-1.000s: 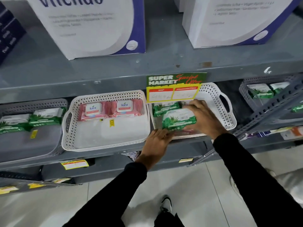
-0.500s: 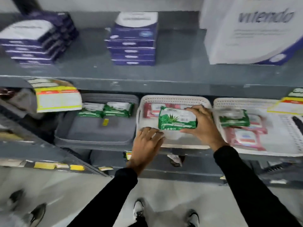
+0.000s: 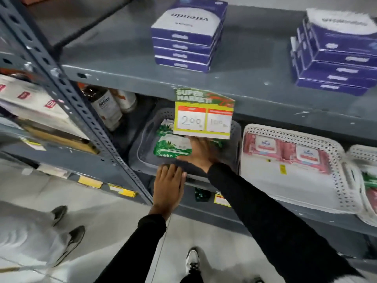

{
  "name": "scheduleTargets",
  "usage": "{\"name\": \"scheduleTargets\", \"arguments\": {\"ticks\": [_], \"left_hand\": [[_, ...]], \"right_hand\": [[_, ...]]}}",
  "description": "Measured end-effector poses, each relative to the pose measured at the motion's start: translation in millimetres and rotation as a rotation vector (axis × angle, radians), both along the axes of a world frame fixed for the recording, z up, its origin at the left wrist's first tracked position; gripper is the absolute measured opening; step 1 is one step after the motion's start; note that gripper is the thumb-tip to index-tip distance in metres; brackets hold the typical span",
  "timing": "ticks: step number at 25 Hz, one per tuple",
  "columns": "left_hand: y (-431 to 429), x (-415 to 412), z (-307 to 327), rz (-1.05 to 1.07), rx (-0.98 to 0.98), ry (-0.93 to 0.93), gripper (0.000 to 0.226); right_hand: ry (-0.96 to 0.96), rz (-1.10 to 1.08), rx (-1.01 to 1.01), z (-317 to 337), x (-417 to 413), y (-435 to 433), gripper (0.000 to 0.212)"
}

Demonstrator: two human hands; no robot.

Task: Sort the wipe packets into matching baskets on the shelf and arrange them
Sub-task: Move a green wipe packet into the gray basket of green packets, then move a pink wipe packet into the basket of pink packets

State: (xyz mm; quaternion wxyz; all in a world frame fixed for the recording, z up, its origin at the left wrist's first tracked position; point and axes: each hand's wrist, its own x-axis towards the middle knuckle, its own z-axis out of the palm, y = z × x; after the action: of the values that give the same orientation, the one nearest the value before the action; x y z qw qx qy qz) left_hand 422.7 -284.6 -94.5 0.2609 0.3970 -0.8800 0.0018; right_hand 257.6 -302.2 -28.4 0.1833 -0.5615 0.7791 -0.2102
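A green wipe packet lies low inside the grey basket, with my right hand gripping its right end. Another green packet lies behind it, partly hidden by a price card. My left hand rests flat on the basket's front rim, fingers apart, holding nothing. To the right a white basket holds two pink wipe packets at its back. A second white basket at the far right edge shows green and pink packets.
A green and yellow price card hangs from the upper shelf edge over the grey basket. Purple boxes are stacked above. A slotted steel post runs diagonally at left, bottles behind it. Another person's shoes are at lower left.
My right hand carried the green packet leftward from over the white basket into the grey basket. My left hand shifted left onto the grey basket's rim. The view swung left.
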Motion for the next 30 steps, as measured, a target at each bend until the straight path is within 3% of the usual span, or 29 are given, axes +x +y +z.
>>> {"name": "scheduleTargets", "arguments": {"ticks": [7,11,15,21,26,30], "left_hand": [[-1,1,9,-0.044,0.089,-0.031,0.033],[6,-13,24,-0.060,0.128,0.003,0.031],[40,-76,53,-0.255,0.117,0.023,0.031],[125,-189,64,-0.590,0.083,0.057,0.024],[206,-262,42,-0.696,0.030,-0.042,0.031],[245,-298,32,-0.661,0.059,-0.148,0.034]], "right_hand": [[0.114,0.096,0.064,-24,31,-35,0.080],[0.037,0.054,0.007,-11,1,1,0.079],[0.049,-0.136,-0.197,7,-71,80,0.059],[0.097,-0.460,-0.258,29,-203,235,0.054],[-0.007,-0.679,-0.041,21,-308,381,0.067],[0.028,-0.573,0.148,10,-360,450,0.082]]}}
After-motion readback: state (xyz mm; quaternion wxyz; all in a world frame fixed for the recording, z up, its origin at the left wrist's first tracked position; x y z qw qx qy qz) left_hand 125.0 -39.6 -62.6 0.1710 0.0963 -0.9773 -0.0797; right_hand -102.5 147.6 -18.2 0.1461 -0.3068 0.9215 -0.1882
